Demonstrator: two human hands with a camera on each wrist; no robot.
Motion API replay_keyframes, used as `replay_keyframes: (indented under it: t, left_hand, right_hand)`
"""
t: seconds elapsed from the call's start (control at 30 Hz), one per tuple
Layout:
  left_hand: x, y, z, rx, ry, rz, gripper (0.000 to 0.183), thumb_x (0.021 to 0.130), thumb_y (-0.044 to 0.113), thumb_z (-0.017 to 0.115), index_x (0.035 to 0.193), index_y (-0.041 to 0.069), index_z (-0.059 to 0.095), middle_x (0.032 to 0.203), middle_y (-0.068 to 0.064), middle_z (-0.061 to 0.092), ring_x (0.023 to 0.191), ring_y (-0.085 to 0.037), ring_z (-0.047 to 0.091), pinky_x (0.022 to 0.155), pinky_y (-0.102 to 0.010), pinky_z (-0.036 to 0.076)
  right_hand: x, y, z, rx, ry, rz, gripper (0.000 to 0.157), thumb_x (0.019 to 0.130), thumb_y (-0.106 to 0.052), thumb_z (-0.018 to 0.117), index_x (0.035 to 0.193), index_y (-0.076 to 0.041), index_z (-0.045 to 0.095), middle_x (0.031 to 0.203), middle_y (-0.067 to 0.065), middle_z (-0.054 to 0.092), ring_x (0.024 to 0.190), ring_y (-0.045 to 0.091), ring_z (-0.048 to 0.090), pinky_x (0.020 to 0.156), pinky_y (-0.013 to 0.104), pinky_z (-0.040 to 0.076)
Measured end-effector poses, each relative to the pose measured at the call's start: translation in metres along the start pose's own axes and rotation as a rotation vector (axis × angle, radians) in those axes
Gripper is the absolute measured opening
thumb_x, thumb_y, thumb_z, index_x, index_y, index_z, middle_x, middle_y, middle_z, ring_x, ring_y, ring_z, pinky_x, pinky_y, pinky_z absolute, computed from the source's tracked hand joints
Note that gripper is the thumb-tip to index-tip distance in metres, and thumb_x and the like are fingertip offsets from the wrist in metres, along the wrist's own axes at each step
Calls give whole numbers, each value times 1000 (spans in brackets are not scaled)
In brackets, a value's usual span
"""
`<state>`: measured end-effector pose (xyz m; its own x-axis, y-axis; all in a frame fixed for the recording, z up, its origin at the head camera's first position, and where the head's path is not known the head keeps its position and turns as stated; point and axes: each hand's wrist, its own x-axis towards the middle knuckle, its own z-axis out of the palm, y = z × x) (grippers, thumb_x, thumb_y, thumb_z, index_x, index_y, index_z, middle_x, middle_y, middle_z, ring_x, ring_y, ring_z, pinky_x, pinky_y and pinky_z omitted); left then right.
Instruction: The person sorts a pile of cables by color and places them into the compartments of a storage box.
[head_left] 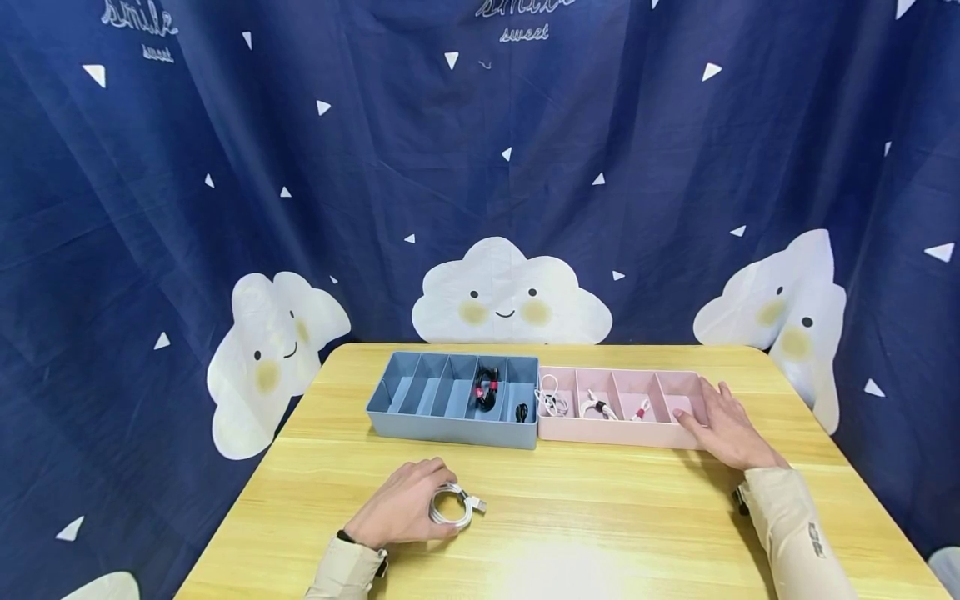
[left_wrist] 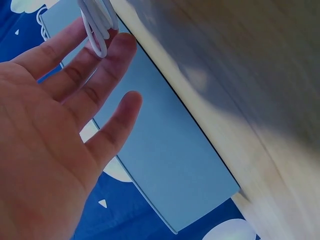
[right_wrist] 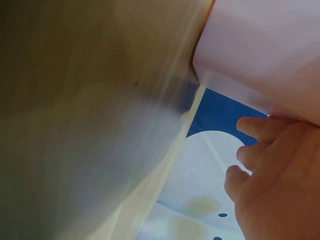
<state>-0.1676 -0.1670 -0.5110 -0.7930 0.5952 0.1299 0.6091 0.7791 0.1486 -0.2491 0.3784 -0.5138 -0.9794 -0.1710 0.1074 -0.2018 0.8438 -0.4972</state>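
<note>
My left hand (head_left: pixel 405 506) holds a coiled white USB cable (head_left: pixel 468 512) between thumb and fingers over the table, its plug pointing right. In the left wrist view the white coil (left_wrist: pixel 97 30) hangs at the fingertips, in front of the blue divided box (left_wrist: pixel 155 135). At the far right, my right hand (head_left: pixel 731 429) grips the end of the pink divided box (head_left: pixel 615 432). Its thumb reaches over the last compartment and its fingers lie along the outer end wall. The right wrist view shows the fingers (right_wrist: pixel 257 150) bent beside that wall; the thumb is hidden there.
The blue box (head_left: pixel 450 427) stands against the pink one's left end. A black cable bundle (head_left: pixel 489 390) and a small black coil (head_left: pixel 521 412) lie in it. White cables (head_left: pixel 555 405) sit in the pink compartments. Behind the wooden table (head_left: pixel 600 492) hangs a dark blue curtain (head_left: pixel 375 208).
</note>
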Motion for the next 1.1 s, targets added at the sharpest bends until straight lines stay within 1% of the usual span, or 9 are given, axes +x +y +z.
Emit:
replay_keyframes:
  t: [0.17,0.3,0.53,0.63,0.9,1.0,1.1]
  left_hand:
    - [2,1,-1,3,5,6,50,77,59,79,110,22,71,103,11,64,88,-2,58,81,-31,50]
    - [4,1,-2,5,14,12,51,77,60,79,111,22,71,103,12,64,89,-3,58,81,-31,50]
    - [6,5,-4,2,10,9,52,78,61,78,112,23,72,104,11,65,90,-4,59,83,-31,50]
    - [8,6,-4,5,7,8,53,77,61,78,113,23,72,105,11,65,91,-5,60,83,-31,50]
    - [13,8,-7,12,7,15,55,77,60,77,116,22,71,108,8,66,94,-7,60,88,-34,51]
    - [17,8,-10,20,20,32,55,76,60,77,116,22,71,108,8,65,94,-8,61,89,-35,51]
    - [22,9,-13,33,46,63,55,75,60,78,115,21,72,106,8,65,92,-8,61,88,-34,52]
  right_hand:
    - [0,1,1,-1,3,-1,94,105,-50,46,158,16,8,161,44,15,150,66,4,119,76,9]
    - [-1,0,1,-15,-3,3,95,105,-51,46,159,16,6,163,43,12,151,65,-1,119,76,7]
    - [-2,-3,-2,-47,-23,9,96,105,-54,42,159,15,4,165,41,4,155,58,-7,121,74,3]
    - [-2,-4,-3,-65,-24,1,95,105,-54,41,159,16,4,165,41,1,155,58,-7,122,74,3]
    - [-1,-4,-4,-88,-15,-8,94,106,-53,41,158,17,6,165,42,3,155,59,-4,123,72,2]
    - [-1,-4,-4,-92,-11,-10,94,105,-53,41,158,17,6,164,43,4,155,59,-3,123,72,2]
    - [-1,-5,-5,-96,-12,-10,94,105,-53,41,158,17,7,164,43,4,154,60,-3,123,72,3]
